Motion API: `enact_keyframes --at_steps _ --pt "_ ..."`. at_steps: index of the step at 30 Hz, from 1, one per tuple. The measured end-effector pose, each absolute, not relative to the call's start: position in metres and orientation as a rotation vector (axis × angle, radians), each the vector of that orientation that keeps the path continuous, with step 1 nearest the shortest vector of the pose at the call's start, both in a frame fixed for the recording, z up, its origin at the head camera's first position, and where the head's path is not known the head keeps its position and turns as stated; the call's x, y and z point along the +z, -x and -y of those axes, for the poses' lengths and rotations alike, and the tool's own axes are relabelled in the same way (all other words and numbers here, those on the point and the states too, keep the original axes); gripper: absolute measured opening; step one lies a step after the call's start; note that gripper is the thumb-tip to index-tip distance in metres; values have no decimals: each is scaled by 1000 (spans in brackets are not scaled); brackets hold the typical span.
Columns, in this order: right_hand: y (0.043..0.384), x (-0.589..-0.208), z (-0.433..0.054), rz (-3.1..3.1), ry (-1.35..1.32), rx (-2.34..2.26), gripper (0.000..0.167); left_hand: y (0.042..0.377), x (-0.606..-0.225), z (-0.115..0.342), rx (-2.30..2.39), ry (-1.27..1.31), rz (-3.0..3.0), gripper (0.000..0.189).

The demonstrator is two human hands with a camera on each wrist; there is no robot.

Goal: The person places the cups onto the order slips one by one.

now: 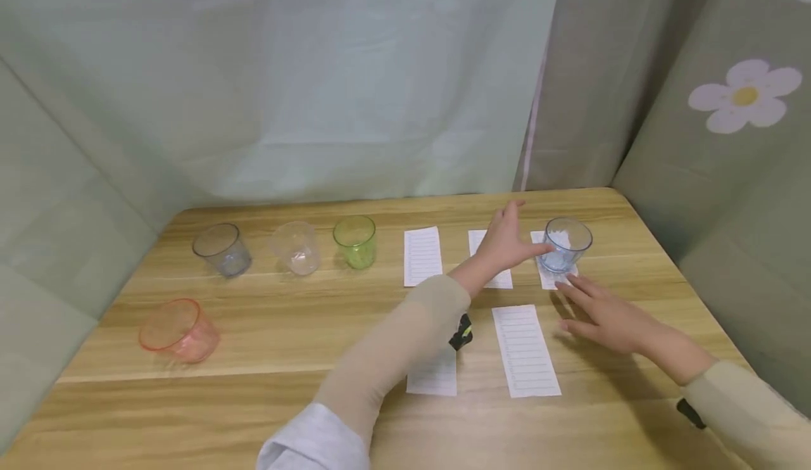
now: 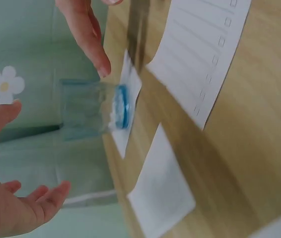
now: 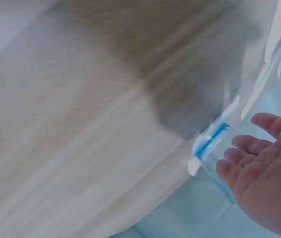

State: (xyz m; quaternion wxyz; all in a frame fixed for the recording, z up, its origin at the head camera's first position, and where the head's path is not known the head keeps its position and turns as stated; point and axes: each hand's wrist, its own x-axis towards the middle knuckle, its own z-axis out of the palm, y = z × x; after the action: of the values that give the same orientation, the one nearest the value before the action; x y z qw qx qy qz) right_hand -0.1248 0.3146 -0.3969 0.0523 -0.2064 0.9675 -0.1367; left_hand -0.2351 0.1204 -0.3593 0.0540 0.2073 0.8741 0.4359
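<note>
A light-blue clear cup (image 1: 568, 243) stands upright on a lined paper slip (image 1: 550, 281) at the table's right side. Some white stuff lies in its bottom. My left hand (image 1: 503, 241) is spread just left of the cup, with the thumb at its rim in the head view. To the cup's near right, my right hand (image 1: 611, 315) hovers over the wood, fingers loosely extended and nothing held. In the left wrist view the cup (image 2: 88, 109) stands between my left hand (image 2: 16, 198) and the right fingers (image 2: 88, 34).
Farther left stand a grey cup (image 1: 222, 250), a clear cup (image 1: 298, 248), a green cup (image 1: 355, 243) and, nearer, an orange-red cup (image 1: 180, 331). More lined slips lie on the wooden table (image 1: 279, 385), one (image 1: 526, 350) between my forearms. Curtains (image 1: 380, 90) hang behind the table.
</note>
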Motion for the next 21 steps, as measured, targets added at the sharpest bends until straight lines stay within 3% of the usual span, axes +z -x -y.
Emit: enact_keyframes --at_steps 21 --pt "158 -362 -284 -2911 806 -405 68 268 -336 -30 1447 -587 -2698 76"
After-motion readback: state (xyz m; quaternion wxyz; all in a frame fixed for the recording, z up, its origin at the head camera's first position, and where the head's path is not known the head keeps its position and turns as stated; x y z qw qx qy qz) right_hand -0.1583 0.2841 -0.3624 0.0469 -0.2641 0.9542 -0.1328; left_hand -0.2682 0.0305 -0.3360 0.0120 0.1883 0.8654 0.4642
